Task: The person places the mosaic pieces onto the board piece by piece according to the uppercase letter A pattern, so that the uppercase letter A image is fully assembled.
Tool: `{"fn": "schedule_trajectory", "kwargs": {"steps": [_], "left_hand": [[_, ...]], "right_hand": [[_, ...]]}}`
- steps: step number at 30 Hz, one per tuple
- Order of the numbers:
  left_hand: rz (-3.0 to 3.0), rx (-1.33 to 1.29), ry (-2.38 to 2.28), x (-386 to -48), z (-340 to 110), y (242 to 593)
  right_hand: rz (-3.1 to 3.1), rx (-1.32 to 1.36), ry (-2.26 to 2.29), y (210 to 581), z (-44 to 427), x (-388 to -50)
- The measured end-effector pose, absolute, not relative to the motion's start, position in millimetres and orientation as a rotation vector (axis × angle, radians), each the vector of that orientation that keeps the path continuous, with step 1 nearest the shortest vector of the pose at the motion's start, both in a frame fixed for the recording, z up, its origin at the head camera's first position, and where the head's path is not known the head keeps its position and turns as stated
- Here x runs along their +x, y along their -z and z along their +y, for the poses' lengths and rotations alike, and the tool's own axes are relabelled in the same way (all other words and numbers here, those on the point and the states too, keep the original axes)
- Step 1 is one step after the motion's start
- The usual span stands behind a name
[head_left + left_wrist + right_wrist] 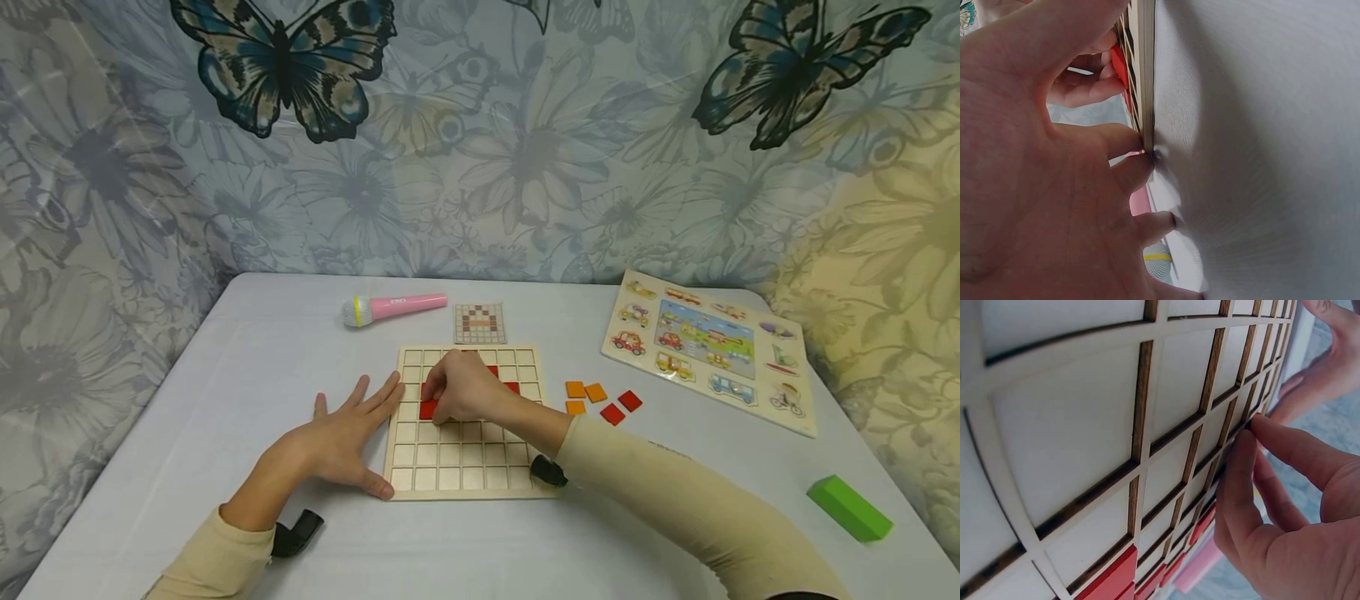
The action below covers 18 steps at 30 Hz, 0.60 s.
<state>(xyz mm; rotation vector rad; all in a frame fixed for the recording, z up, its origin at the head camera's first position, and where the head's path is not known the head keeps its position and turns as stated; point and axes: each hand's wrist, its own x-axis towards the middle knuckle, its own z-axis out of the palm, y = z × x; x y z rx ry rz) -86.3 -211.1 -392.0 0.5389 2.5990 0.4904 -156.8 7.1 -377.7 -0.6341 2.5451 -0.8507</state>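
Note:
A wooden grid board [465,485] lies on the table, with several red square tiles [513,387] in its upper cells. My left hand [337,442] rests with spread fingers along the board's left edge, thumb at the near corner. Over the left part of the grid, my right hand [468,387] pinches a red tile [1120,65] with its fingertips at a cell. In the right wrist view the fingers [1238,481] meet at the grid and hide that tile. More red tiles [1110,578] sit in nearby cells.
Loose orange tiles [575,389] and red tiles [612,414] lie right of the board. Behind it are a small pattern card [480,323] and a pink toy microphone [405,306]. A vehicle picture board [705,342] lies at the back right, a green block [850,508] nearer.

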Motion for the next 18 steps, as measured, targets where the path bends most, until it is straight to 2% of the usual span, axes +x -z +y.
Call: {"fn": "schedule_trajectory", "kwargs": {"steps": [18], "left_hand": [[2.594,0.549,-0.495,-85.2,-209.7,391.7]], "right_hand": [[2.557,-0.645,0.827,382.0,6.6,-156.1]]}}
